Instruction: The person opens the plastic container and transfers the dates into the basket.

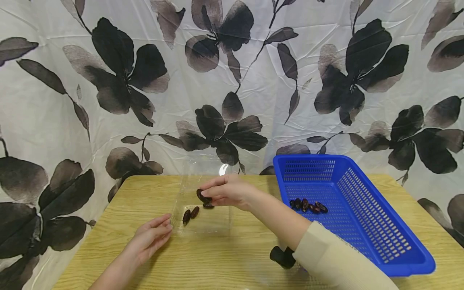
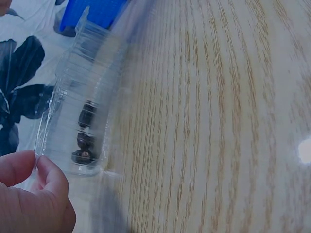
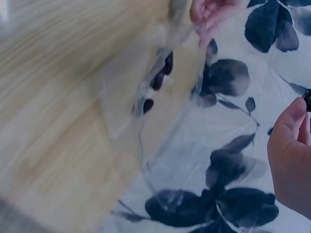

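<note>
A clear plastic container (image 1: 217, 231) lies on the wooden table, its transparent lid raised at the back. My left hand (image 1: 150, 239) pinches the container's near left edge between thumb and fingers, as the left wrist view shows. Over the container, my right hand (image 1: 230, 192) holds a dark brown date (image 1: 204, 196) by its fingertips. Two dates (image 1: 190, 214) lie side by side inside, and another date (image 1: 208, 206) sits just below the held one. At the right edge of the right wrist view, the held date (image 3: 308, 99) is mostly cut off.
A blue perforated basket (image 1: 424, 262) stands on the right of the table with several dates (image 1: 308, 206) in it. A black cylindrical object (image 1: 280, 257) shows beside the right sleeve (image 1: 326, 249). Floral fabric (image 1: 232, 80) hangs behind the table.
</note>
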### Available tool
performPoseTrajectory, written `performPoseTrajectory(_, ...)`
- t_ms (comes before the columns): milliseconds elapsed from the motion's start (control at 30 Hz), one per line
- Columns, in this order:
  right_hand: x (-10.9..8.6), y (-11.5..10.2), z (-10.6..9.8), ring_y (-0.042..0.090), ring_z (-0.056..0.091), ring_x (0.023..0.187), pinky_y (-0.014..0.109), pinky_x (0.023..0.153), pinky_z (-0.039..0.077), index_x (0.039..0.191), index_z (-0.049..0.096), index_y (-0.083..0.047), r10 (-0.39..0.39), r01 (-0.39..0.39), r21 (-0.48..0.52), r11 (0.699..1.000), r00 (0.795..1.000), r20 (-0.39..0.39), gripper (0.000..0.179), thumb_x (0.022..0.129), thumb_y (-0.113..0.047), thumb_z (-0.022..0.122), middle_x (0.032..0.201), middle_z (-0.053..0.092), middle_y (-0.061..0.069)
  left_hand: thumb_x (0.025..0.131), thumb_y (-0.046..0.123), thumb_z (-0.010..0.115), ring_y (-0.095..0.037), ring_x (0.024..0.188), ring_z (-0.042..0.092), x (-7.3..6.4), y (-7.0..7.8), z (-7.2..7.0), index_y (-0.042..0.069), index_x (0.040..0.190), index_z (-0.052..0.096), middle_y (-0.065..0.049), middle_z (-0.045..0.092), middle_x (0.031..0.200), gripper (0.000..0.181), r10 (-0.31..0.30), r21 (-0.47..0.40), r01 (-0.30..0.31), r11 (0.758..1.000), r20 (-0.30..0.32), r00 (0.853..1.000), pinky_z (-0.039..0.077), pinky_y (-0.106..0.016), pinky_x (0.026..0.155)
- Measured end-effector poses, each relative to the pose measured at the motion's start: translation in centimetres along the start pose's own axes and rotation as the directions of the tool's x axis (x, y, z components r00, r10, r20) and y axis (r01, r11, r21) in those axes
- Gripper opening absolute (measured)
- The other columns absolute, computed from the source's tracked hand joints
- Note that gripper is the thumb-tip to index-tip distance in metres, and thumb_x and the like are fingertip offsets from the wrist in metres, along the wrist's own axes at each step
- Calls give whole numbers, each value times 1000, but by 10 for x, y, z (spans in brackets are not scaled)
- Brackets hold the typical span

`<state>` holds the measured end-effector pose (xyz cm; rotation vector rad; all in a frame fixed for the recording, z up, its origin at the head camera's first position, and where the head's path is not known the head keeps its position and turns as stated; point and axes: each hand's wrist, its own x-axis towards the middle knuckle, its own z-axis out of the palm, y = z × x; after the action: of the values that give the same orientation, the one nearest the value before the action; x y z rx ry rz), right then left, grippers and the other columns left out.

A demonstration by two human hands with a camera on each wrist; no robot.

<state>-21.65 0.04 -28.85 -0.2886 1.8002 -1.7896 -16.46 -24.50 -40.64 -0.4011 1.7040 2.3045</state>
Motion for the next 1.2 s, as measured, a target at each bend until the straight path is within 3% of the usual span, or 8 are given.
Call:
performPoseTrajectory(300,-24,-6,-37,11,62,75,24,68,51,120,56,11,-38,38,-15,999,999,-18,33,88,3,58,98,65,8,89,-5,57,-8,90,57,1,0,-2,-4,144,24,2,50,99,65,-1,3,1,1000,3,1000,49,-21,81)
performPoseTrajectory(533,-38,-3,-68,11,62,73,22,65,51,119,57,10,-51,50,-4,999,996,-77,32,87,2,58,90,67,3,87,-5,59,-8,89,57,0,0,-2,-3,142,30,2,52,95,62,-2,-11,2,1000,4,1000,49,-21,80)
performPoseTrajectory(767,-52,2,-100,10,61,68,22,66,51,95,70,-7,-54,57,23,998,991,-126,15,87,0,60,87,66,1,87,-3,60,-9,90,56,-1,1,-1,-4,144,24,1,51,99,67,-11,9,11,1000,-6,1000,49,-21,80)
performPoseTrajectory(867,-58,6,-113,10,62,70,23,67,52,87,71,-13,-51,56,37,998,991,-125,19,88,1,59,87,66,2,89,-4,57,-9,90,56,-1,1,-1,-4,145,21,1,50,100,66,-12,18,12,1000,-8,1000,49,-22,80)
performPoseTrajectory(1200,-69,13,-148,8,62,69,22,67,52,85,72,-18,-44,48,33,998,992,-121,24,90,0,57,83,68,0,90,-3,56,-8,91,56,-2,2,0,-5,146,17,2,50,100,69,-16,27,16,1000,-13,1000,48,-22,83)
